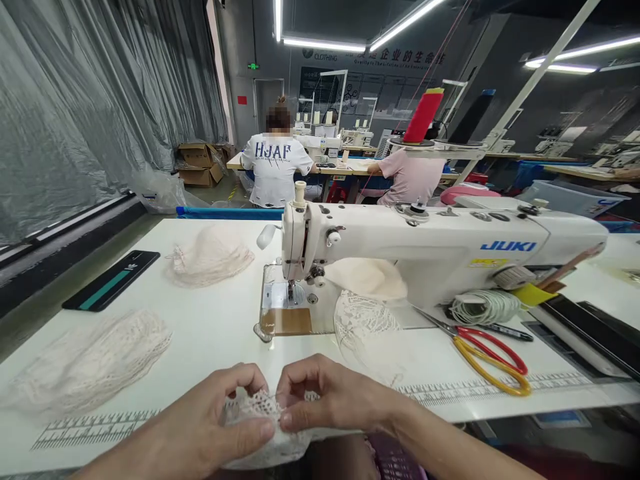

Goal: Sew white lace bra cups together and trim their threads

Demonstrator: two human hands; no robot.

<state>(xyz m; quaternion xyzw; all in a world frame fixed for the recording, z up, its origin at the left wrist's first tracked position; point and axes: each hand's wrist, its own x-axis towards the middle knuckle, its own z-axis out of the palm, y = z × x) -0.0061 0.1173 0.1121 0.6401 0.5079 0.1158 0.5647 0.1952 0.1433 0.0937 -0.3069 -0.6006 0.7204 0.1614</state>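
Note:
My left hand (215,417) and my right hand (327,397) pinch a small piece of white lace fabric (263,407) together at the near edge of the white table (210,327). Fingertips of both hands meet on the lace. Behind them stands a white JUKI sewing machine (425,250), its needle (290,290) over the plate. A lace piece (365,327) and a cream cup-shaped piece (370,277) lie under the machine's arm.
Lace piles lie at the left (95,357) and further back (210,257). Red and yellow scissors (487,357) rest right of the machine, beside a coil of white cord (485,307). A dark panel (113,280) sits at the left edge. Two people sit at tables behind, with a red thread cone (423,117).

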